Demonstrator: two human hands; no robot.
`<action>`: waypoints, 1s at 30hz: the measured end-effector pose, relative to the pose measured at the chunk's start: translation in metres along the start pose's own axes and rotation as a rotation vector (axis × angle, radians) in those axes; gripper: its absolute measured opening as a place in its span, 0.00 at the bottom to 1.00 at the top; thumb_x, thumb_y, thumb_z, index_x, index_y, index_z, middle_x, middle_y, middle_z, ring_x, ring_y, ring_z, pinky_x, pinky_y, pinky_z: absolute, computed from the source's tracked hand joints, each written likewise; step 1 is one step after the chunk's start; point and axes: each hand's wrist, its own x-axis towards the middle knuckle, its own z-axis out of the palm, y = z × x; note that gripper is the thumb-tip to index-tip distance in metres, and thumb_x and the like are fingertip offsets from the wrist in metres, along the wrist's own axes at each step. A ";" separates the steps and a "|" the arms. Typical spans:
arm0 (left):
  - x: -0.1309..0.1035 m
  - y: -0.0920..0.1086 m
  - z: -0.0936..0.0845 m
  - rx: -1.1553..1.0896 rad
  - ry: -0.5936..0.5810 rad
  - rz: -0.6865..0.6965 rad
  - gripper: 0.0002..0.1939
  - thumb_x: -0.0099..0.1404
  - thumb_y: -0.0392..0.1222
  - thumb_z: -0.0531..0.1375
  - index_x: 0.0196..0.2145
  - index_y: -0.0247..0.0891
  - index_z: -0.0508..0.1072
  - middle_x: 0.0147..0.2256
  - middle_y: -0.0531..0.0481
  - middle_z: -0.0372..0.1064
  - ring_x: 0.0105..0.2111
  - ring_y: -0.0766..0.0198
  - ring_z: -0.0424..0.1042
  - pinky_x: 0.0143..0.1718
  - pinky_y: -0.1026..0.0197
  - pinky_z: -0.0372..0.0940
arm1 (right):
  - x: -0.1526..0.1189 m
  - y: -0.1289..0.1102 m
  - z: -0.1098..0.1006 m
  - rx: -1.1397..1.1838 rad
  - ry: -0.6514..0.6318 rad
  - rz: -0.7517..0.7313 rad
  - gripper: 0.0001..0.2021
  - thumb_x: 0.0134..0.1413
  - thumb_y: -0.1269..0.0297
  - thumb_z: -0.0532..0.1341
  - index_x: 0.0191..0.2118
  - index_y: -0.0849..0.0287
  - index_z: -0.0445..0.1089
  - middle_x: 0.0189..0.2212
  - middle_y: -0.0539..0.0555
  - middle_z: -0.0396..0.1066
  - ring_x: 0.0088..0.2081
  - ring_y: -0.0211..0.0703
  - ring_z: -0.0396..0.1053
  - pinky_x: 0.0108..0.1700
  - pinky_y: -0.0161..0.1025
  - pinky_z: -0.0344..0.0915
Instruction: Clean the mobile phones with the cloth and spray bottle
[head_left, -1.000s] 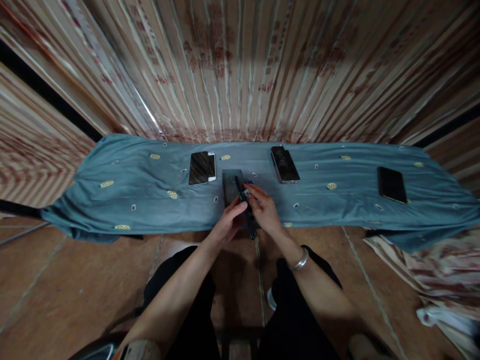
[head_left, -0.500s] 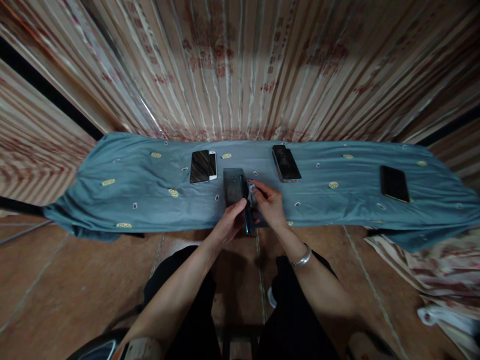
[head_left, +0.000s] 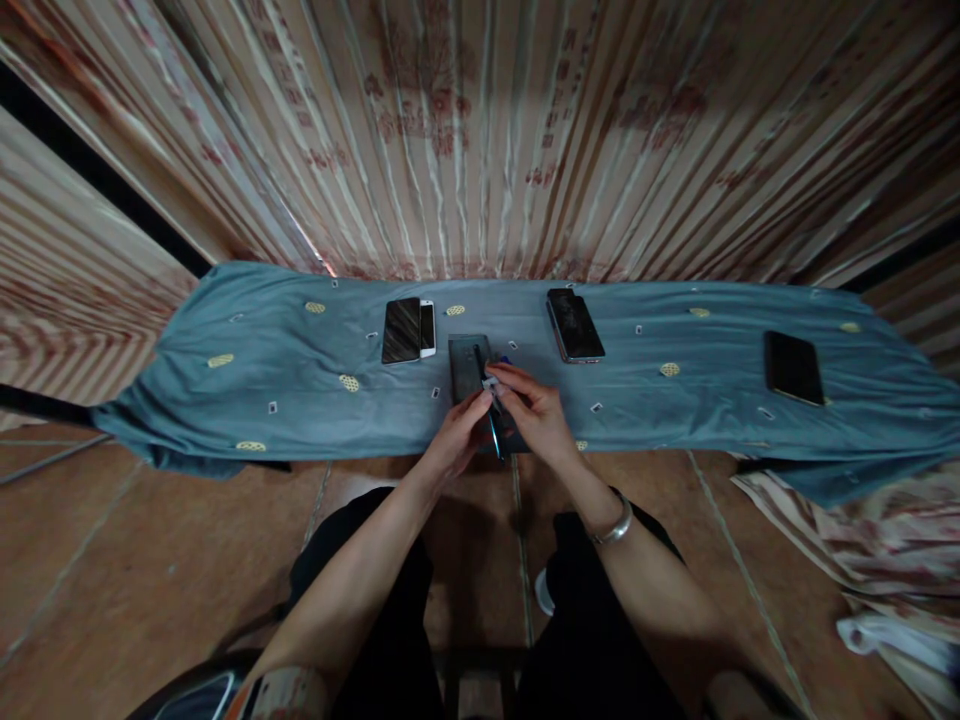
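Phone-edge work: the person seems to be working a small pale scrap [head_left: 490, 384] against a dark phone [head_left: 496, 438]; the next move likely calls for a steady phone and light fingertip pressure.
Left hand [head_left: 459, 430]: clamped on the dark phone, thumb uppermost; the fingers underneath are hidden.
Right hand [head_left: 544, 415]: thumb and forefinger nearly together, pinching the scrap; how far the other fingers curl cannot be told.
Dark phone: tilted edge-on between both hands, above the blue cloth's [head_left: 405, 420] near edge.
Grey slab [head_left: 465, 362]: just left of the dark phone, partly covered.
Lone black device [head_left: 793, 367]: well to the dark phone's right.
Stacked phones [head_left: 577, 328]: beyond it, rightward.
Side-by-side phones [head_left: 401, 330]: beyond it, leftward.
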 end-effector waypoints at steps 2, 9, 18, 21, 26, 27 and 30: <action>0.001 0.001 0.000 -0.014 0.012 0.006 0.23 0.52 0.54 0.72 0.40 0.35 0.79 0.39 0.46 0.79 0.47 0.52 0.76 0.49 0.52 0.71 | -0.001 -0.002 0.000 0.014 -0.020 0.001 0.13 0.59 0.58 0.61 0.47 0.49 0.80 0.51 0.51 0.77 0.55 0.45 0.72 0.61 0.45 0.65; 0.006 0.002 -0.002 -0.059 0.053 0.036 0.21 0.53 0.54 0.71 0.38 0.36 0.79 0.35 0.47 0.79 0.43 0.54 0.77 0.48 0.53 0.72 | -0.002 -0.008 0.000 0.116 -0.102 0.059 0.12 0.58 0.60 0.62 0.45 0.47 0.80 0.51 0.50 0.77 0.54 0.45 0.73 0.60 0.46 0.66; 0.007 0.007 -0.002 -0.116 0.132 -0.009 0.18 0.58 0.54 0.68 0.37 0.36 0.78 0.30 0.50 0.77 0.34 0.59 0.77 0.41 0.56 0.71 | -0.003 -0.010 0.001 0.167 -0.134 0.125 0.10 0.57 0.58 0.64 0.43 0.48 0.81 0.50 0.50 0.78 0.54 0.46 0.73 0.59 0.46 0.67; 0.007 0.008 -0.003 -0.113 0.138 -0.030 0.20 0.57 0.56 0.68 0.36 0.36 0.77 0.30 0.51 0.77 0.31 0.62 0.75 0.36 0.59 0.69 | -0.004 -0.009 0.002 0.171 -0.138 0.118 0.10 0.57 0.58 0.64 0.42 0.48 0.81 0.49 0.50 0.78 0.53 0.45 0.73 0.60 0.45 0.65; 0.008 0.011 -0.005 -0.103 0.126 -0.020 0.21 0.54 0.58 0.69 0.33 0.37 0.75 0.27 0.53 0.75 0.28 0.64 0.73 0.31 0.63 0.65 | -0.004 -0.011 0.002 0.198 -0.154 0.099 0.09 0.57 0.60 0.64 0.41 0.49 0.81 0.47 0.50 0.79 0.52 0.44 0.74 0.60 0.44 0.65; 0.009 0.012 -0.006 -0.109 0.129 -0.014 0.20 0.54 0.57 0.69 0.33 0.37 0.75 0.27 0.54 0.74 0.27 0.65 0.73 0.31 0.63 0.65 | -0.004 -0.012 0.002 0.201 -0.162 0.099 0.09 0.57 0.60 0.63 0.41 0.48 0.81 0.47 0.49 0.79 0.53 0.44 0.74 0.60 0.44 0.64; 0.010 0.014 -0.008 -0.121 0.139 -0.008 0.18 0.56 0.55 0.69 0.31 0.37 0.75 0.27 0.55 0.74 0.27 0.67 0.71 0.31 0.64 0.64 | -0.004 -0.016 0.001 0.199 -0.189 0.109 0.09 0.57 0.60 0.63 0.40 0.48 0.81 0.47 0.49 0.79 0.52 0.44 0.74 0.61 0.45 0.64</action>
